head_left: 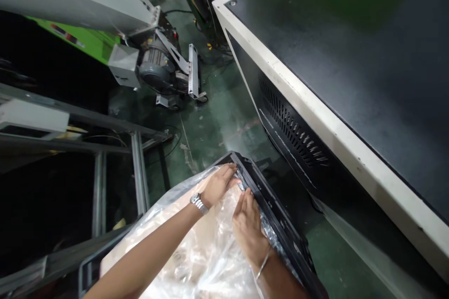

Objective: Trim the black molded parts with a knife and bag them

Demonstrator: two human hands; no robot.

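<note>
Between machines [336,79], green floor [217,107]; black crate [271,198], plastic film [210,261] under fingers [249,200], grip unclear.

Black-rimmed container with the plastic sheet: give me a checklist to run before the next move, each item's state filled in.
1. Left grip near the far corner of the black rim: ok.
2. Right grip along the same side, nearer the body: ok.
3. Plastic sheet lying smooth: not ok, it is wrinkled.
4. Sheet's edge tucked beneath the fingers: cannot tell, hidden.
5. Wrists bare: not ok, watch on the left, bracelet on the right.
</note>
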